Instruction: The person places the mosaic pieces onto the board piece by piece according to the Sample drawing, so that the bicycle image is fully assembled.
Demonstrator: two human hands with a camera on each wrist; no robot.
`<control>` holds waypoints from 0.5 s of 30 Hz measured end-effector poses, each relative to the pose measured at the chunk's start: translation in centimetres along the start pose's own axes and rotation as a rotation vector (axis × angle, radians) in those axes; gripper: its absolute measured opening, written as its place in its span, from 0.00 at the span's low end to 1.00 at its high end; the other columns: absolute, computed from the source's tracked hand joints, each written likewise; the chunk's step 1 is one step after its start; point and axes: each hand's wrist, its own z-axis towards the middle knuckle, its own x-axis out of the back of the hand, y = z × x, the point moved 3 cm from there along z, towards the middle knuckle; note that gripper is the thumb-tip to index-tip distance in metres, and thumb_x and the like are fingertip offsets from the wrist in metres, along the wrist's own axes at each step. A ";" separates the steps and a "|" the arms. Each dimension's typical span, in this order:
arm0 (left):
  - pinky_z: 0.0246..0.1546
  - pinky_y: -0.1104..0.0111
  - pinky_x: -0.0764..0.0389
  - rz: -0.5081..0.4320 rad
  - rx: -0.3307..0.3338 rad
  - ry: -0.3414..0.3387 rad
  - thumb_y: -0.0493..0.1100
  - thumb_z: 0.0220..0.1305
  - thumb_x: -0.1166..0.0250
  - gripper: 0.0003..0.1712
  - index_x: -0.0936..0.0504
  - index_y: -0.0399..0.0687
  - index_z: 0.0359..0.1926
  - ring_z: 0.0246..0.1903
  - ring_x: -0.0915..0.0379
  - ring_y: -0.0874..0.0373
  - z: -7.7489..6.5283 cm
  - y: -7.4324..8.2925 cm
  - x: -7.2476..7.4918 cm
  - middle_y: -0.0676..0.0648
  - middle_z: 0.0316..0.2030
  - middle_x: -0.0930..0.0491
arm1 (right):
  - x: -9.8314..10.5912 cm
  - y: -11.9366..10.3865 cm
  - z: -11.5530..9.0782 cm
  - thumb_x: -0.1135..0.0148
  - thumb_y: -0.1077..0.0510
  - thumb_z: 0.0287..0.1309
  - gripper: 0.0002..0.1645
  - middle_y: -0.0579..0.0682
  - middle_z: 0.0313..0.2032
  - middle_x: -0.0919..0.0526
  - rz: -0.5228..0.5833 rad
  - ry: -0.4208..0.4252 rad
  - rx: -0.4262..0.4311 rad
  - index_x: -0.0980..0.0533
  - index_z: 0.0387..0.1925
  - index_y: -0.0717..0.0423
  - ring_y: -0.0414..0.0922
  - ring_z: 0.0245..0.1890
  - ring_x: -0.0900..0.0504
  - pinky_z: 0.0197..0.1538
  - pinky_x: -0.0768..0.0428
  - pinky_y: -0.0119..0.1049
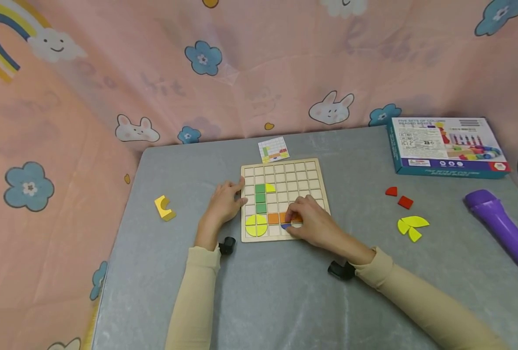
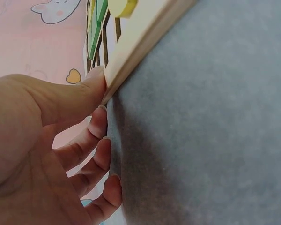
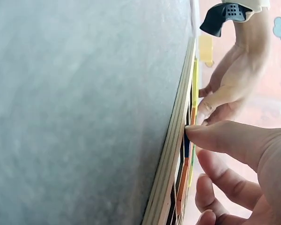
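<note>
A wooden grid board [image 1: 279, 234] lies on the table with green squares [image 1: 260, 198], yellow quarter-circles [image 1: 256, 225], another yellow piece [image 1: 269, 187] and orange squares [image 1: 274, 218] in its cells. My left hand [image 1: 224, 201] holds the board's left edge, the thumb on the rim and the fingers beside it. Over the front row, my right hand [image 1: 313, 221] has its thumb on a small blue piece [image 3: 187, 146], with curled fingers close by. That blue piece [image 1: 285, 226] sits low at the grid, partly covered by the hand.
Behind the board lies a pattern card [image 1: 273, 149]. A yellow arch block [image 1: 164, 208] is at left. To the right are red pieces [image 1: 405, 202], yellow pieces [image 1: 415, 221], a purple microphone-shaped object [image 1: 501, 233] and a game box [image 1: 449, 147]. A patterned curtain [image 1: 250, 63] hangs behind.
</note>
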 end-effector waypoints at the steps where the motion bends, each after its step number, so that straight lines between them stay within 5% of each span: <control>1: 0.70 0.47 0.34 0.000 -0.001 0.000 0.46 0.78 0.37 0.40 0.42 0.55 0.84 0.66 0.37 0.40 0.0 0.0 0.0 0.36 0.69 0.29 | 0.0 0.1 0.0 0.19 0.60 0.52 0.11 0.46 0.36 0.21 -0.001 0.006 -0.003 0.17 0.31 0.50 0.45 0.40 0.32 0.43 0.29 0.39; 7: 0.71 0.47 0.34 -0.001 0.000 -0.001 0.46 0.79 0.37 0.40 0.43 0.55 0.84 0.67 0.37 0.40 0.0 -0.1 -0.1 0.36 0.70 0.30 | 0.8 1.1 -0.3 0.18 0.60 0.52 0.11 0.48 0.34 0.20 0.033 0.023 -0.031 0.17 0.30 0.51 0.47 0.41 0.29 0.45 0.28 0.41; 15: 0.70 0.47 0.33 -0.005 0.000 -0.002 0.46 0.79 0.37 0.40 0.43 0.55 0.84 0.66 0.37 0.41 0.0 -0.1 0.0 0.36 0.69 0.30 | 4.6 4.8 -1.3 0.23 0.59 0.59 0.08 0.55 0.38 0.20 0.074 0.038 -0.154 0.17 0.35 0.56 0.52 0.42 0.27 0.46 0.30 0.43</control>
